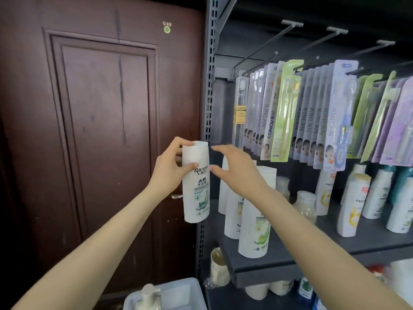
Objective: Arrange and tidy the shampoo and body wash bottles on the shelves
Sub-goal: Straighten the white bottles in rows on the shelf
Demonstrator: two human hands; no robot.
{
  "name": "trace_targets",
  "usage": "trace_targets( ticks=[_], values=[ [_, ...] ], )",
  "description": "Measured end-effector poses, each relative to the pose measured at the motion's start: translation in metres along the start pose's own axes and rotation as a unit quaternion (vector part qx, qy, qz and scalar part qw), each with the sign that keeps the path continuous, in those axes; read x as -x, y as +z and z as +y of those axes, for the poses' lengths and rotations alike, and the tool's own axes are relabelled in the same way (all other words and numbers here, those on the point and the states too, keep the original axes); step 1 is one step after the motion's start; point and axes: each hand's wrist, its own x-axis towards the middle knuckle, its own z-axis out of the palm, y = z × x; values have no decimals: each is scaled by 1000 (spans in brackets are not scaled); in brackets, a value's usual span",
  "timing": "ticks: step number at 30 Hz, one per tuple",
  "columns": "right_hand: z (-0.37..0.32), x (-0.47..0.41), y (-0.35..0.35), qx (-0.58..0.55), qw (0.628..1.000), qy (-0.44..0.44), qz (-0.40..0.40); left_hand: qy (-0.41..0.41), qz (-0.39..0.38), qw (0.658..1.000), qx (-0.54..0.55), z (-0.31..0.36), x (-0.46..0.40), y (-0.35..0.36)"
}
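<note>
My left hand [171, 166] grips the upper part of a white shampoo bottle [196, 191] with green print, held upright in the air just left of the shelf upright. A short way right of its cap, my right hand [237, 168] hovers with fingers spread, holding nothing. On the dark shelf [279, 262] behind my right hand stands a row of similar white bottles [254, 231], partly hidden by my wrist. More white and yellow shampoo bottles [353, 206] stand further right on that shelf.
Packaged toothbrushes [312, 117] hang on hooks above the shelf. The grey perforated shelf post [209, 86] runs beside a brown door [100, 130]. A clear bin [178, 294] holding a pump bottle sits below. Cups [219, 267] stand on the lower shelf.
</note>
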Motion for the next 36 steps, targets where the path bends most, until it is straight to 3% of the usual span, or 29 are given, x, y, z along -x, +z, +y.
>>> trace_targets(
  ticks=[3, 6, 13, 19, 22, 25, 27, 31, 36],
  values=[
    [-16, 2, 24, -170, 980, 56, -82, -1, -8, 999, 41, 8, 13, -24],
    [-25, 10, 44, -349, 926, 103, -103, -27, -8, 995, 99, 12, 27, -40],
    [-40, 23, 60, -460, 872, 159, -56, -75, -35, 987, 136, 9, 61, -54],
    [-48, 23, 63, -505, 828, 243, 13, -119, -120, 986, 8, -10, 102, -51],
    [-52, 21, 67, -524, 806, 273, 37, -115, -129, 972, -157, -11, 112, -52],
    [-56, 19, 73, -546, 783, 294, 52, -105, -96, 939, -314, -11, 120, -47],
    [-58, 19, 77, -557, 773, 298, 51, -94, -66, 928, -355, -12, 123, -43],
    [-49, 21, 75, -572, 779, 253, -27, -104, -48, 958, -263, -21, 123, -51],
    [-29, 24, 75, -634, 742, 170, -135, -120, -47, 990, -50, -25, 131, -62]
  ],
)
